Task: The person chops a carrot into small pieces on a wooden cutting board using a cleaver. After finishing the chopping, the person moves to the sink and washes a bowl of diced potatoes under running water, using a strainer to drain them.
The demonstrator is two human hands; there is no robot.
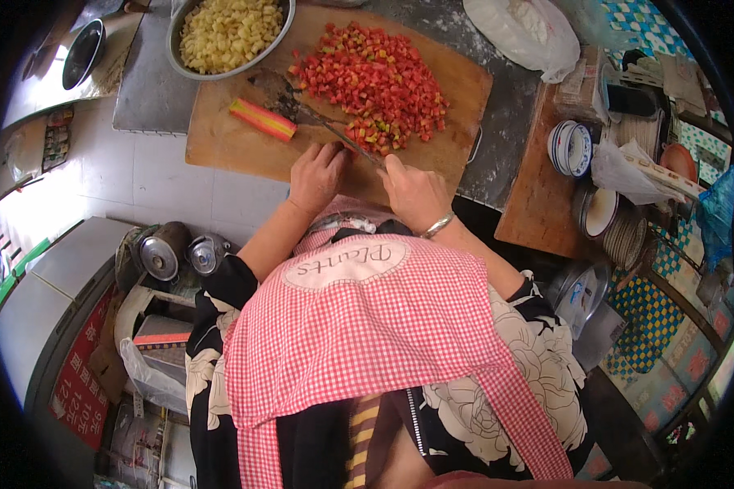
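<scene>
My right hand (416,194) is closed around the handle of a knife (332,129), its dark blade slanting away to the upper left over the wooden cutting board (220,159). Close to the board's near edge, my left hand (318,175) rests with curled fingers; whatever is under them is hidden. Beyond that hand lies a red length of vegetable with a yellow core, like a split carrot (263,120). A wide heap of red dice (375,81), some yellowish, covers the far right of the board.
A metal bowl (174,50) of pale yellow cubes stands at the board's far left. A white plastic bag (530,37) lies on the floury dark counter at the far right. Stacked bowls (571,148) sit on a wooden table to the right; lidded pots (160,257) stand at left.
</scene>
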